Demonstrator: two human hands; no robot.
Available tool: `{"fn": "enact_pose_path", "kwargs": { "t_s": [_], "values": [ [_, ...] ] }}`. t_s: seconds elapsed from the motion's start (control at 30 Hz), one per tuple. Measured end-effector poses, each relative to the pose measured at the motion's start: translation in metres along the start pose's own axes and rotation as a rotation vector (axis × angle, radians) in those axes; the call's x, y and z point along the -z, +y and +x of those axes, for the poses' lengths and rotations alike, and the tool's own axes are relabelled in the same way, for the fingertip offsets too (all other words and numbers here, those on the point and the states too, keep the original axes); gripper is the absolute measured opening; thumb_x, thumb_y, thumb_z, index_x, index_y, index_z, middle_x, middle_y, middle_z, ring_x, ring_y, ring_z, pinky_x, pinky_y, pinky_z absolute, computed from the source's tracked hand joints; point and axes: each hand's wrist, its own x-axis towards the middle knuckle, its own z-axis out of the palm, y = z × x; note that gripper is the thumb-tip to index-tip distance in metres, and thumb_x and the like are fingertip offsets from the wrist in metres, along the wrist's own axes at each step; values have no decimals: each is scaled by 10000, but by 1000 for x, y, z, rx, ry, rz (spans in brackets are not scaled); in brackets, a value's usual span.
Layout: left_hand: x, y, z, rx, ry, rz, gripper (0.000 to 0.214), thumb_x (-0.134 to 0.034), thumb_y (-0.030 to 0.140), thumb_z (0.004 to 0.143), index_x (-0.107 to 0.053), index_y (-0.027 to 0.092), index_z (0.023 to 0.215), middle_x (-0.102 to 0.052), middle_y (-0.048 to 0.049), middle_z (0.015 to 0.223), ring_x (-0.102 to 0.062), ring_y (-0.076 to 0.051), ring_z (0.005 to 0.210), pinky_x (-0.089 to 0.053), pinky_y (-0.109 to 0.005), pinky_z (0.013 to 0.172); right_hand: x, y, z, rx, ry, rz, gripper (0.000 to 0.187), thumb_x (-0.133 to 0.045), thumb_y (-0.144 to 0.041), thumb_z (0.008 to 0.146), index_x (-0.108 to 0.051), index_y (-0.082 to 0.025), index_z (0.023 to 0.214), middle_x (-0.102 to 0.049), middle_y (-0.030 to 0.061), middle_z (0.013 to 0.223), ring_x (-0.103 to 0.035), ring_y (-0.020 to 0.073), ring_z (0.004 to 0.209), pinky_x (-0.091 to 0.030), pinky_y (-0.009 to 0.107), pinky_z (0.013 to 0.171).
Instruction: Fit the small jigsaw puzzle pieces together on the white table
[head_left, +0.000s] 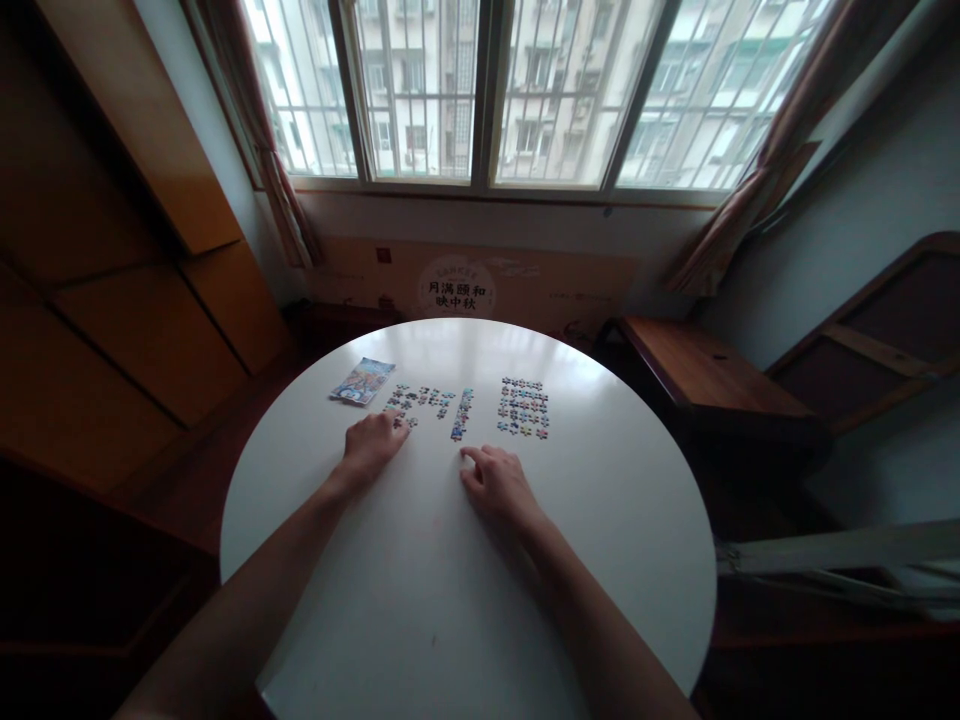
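Jigsaw puzzle pieces lie on a round white table (600,560). My left hand (373,438) rests at the near edge of a loose group of pieces (435,397), its fingers bent down and closed around a piece there; the fingertips are partly hidden. A narrow joined strip of puzzle (462,414) stands in the middle. Just below its near end is my right hand (495,478), holding nothing, index finger stretched toward the strip and the other fingers loosely curled. To the right, more loose pieces (525,408) are laid out in rows.
A small printed picture sheet (364,381) lies at the table's back left. Beyond the table are a barred window (480,95) and a printed cardboard panel (540,280). A wooden side table (686,362) stands to the right, wooden cabinets (142,330) to the left.
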Motion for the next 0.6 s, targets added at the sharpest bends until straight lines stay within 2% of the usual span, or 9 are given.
{"fn": "enact_pose_path", "kwargs": {
  "t_s": [0.3, 0.43, 0.6],
  "values": [
    [-10, -3, 2, -119, 117, -37, 321, -435, 326, 900, -621, 251, 1151, -545, -17, 1314, -636, -171, 947, -476, -240, 739, -3, 2, 1, 10, 7, 0, 323, -495, -302, 867, -607, -246, 1164, -631, 49, 940, -528, 189, 897, -294, 291, 802],
    [-16, -5, 5, -149, 107, -69, 308, -440, 288, 905, -602, 260, 1165, -572, -2, 1302, -606, -172, 1039, -464, -242, 811, -3, 3, 2, 4, 4, 5, 320, -502, -299, 864, -609, -242, 1160, -631, 51, 944, -527, 188, 896, -292, 291, 803],
    [-17, -6, 5, -141, 83, -68, 268, -443, 304, 903, -654, 261, 1062, -602, 1, 1261, -614, -173, 1021, -463, -247, 805, -4, 3, 1, 8, 12, 12, 322, -504, -300, 862, -608, -246, 1162, -630, 47, 949, -527, 182, 891, -294, 289, 804]
  ]
}}
